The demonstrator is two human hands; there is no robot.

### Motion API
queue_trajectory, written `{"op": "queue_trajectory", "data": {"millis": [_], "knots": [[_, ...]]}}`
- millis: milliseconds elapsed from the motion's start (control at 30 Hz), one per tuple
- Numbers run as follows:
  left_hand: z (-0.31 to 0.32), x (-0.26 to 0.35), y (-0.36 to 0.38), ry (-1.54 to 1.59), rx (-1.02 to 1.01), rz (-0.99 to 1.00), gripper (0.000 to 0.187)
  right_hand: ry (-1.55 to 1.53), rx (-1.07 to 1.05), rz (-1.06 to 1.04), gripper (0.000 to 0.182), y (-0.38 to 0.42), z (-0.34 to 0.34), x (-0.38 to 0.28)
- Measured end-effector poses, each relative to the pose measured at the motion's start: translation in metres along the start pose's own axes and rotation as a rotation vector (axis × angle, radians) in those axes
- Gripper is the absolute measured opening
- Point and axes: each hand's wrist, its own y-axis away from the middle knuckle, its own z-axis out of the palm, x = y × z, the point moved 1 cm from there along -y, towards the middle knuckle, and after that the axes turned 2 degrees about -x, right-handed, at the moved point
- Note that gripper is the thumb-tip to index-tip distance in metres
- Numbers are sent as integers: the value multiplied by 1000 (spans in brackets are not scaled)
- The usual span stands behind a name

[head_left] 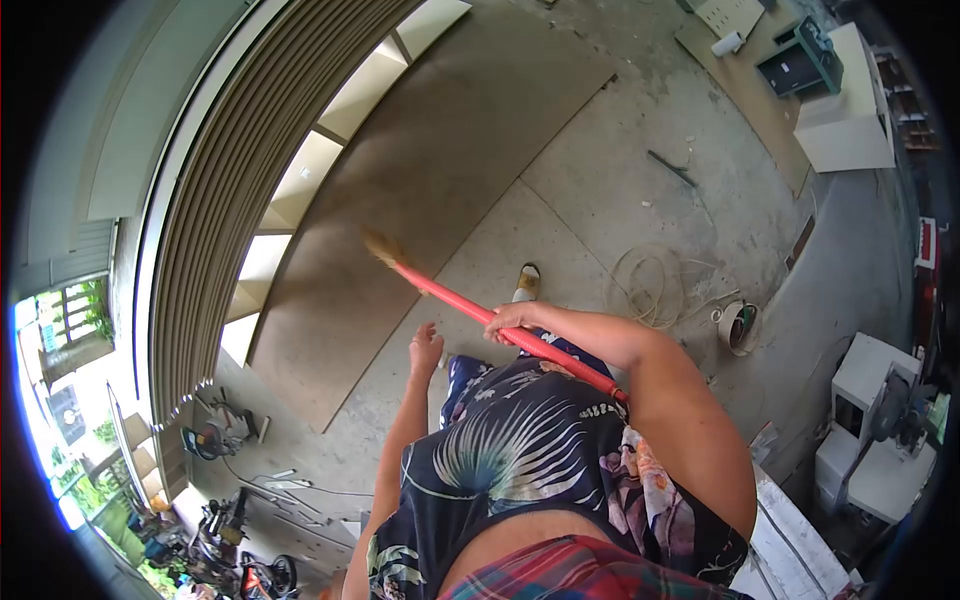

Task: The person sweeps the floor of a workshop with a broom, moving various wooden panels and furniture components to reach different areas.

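A broom with a long red handle point(455, 302) runs slantwise across the middle of the view. My right hand point(512, 321) is wrapped round the handle at about its middle, and the handle's near end lies by my right upper arm. The straw-coloured bristles point(380, 247) are over a large brown board point(400, 150) on the floor. To the left of the handle, my left hand point(426, 350) is raised with its fingers loosely apart, touching nothing.
A coiled pale hose point(650, 285) and a round container point(739, 327) are on the concrete at the right. White shelving point(342, 90) borders the board. A saw-like machine point(222, 428) stands at lower left, white cabinets point(868, 375) at far right.
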Motion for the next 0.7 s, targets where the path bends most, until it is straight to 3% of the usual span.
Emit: {"op": "queue_trajectory", "data": {"millis": [167, 233, 300, 433, 533, 600, 700], "knots": [[15, 42, -28, 22, -98, 32, 32, 270, 211, 8, 12, 30, -119, -8], [10, 35, -38, -28, -124, 12, 32, 509, 469, 59, 13, 90, -141, -50], [5, 24, -47, -125, -117, -23, 31, 556, 767, 92, 15, 106, -220, -67], [-15, 24, -63, -213, -145, -137, 33, 442, 1277, -112, 13, 161, -317, -133], [-29, 13, -89, -315, -187, -149, 33, -57, 1386, -553, 11, 192, -312, -164], [-24, 10, -125, -338, -272, -178, 33, -316, 1206, -659, 10, 207, -310, -167], [-33, 59, -183, -323, -308, -175, 34, -618, 996, -749, 8, 211, -300, -150]]}}
